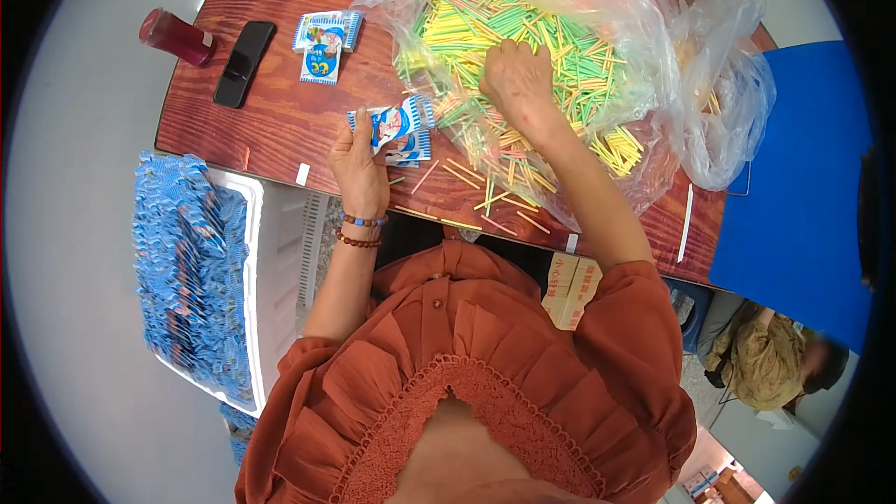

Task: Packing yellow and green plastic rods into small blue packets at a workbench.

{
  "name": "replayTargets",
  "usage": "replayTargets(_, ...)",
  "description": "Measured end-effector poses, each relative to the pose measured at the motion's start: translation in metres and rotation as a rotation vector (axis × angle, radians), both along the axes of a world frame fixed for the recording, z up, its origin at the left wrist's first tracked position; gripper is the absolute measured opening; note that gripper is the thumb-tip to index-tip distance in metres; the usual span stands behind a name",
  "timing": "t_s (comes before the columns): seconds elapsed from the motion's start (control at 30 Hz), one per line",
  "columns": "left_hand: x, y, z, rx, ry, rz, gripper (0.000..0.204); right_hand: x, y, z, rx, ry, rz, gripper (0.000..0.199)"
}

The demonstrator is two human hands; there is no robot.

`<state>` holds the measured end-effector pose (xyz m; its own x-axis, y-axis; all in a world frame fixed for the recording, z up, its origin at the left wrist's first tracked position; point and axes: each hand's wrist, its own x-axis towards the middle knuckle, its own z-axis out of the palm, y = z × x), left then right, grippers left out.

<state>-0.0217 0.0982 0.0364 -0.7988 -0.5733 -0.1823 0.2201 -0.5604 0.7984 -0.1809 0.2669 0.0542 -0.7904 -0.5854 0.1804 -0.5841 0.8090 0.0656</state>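
Note:
My left hand point(357, 163) is closed on a small blue-and-white printed packet point(390, 124), pinched under the thumb. More such packets point(411, 145) lie right beneath and beside it at the table's near part. My right hand point(519, 79) reaches into a heap of thin coloured sticks point(467, 23), yellow, green and pink, spread on a clear plastic bag point(635, 47). Its fingers are curled down among the sticks; the fingertips and anything between them are hidden. Several loose sticks point(493, 198) lie near the table edge between my forearms.
On the reddish wooden table point(271, 131) are a black phone point(245, 63), a red-lidded jar point(177, 37) and more packets point(322, 42). A white foam box point(257, 299) full of blue packets stands at left. A blue panel point(793, 177) is at right, with a seated person point(770, 355) beyond.

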Motion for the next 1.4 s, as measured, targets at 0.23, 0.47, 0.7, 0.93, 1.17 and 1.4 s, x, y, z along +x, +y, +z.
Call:
replayTargets(0.23,-0.001,-0.004,-0.007,0.046,0.000,-0.026,0.019,-0.008,0.019,0.001,-0.215,-0.088,0.017,0.030)
replayTargets(0.47,-0.003,-0.001,-0.014,0.075,-0.017,-0.065,0.020,-0.020,0.039,0.019,-0.732,-0.570,-0.125,0.029)
replayTargets(0.7,-0.007,0.003,-0.013,0.071,-0.039,-0.091,0.022,-0.029,0.051,0.004,-1.102,-0.671,-0.046,0.025)
replayTargets(0.93,-0.008,0.008,-0.006,0.085,-0.026,-0.101,0.023,-0.039,0.056,-0.004,-1.229,-0.764,-0.028,0.020)
replayTargets(1.17,-0.028,0.018,-0.020,0.170,0.000,-0.156,0.022,-0.040,0.065,-0.006,-1.830,-1.028,-0.096,0.024)
replayTargets(1.4,-0.047,0.038,-0.001,0.214,0.027,-0.115,0.027,0.018,0.012,0.050,-2.203,-0.938,0.139,0.018)
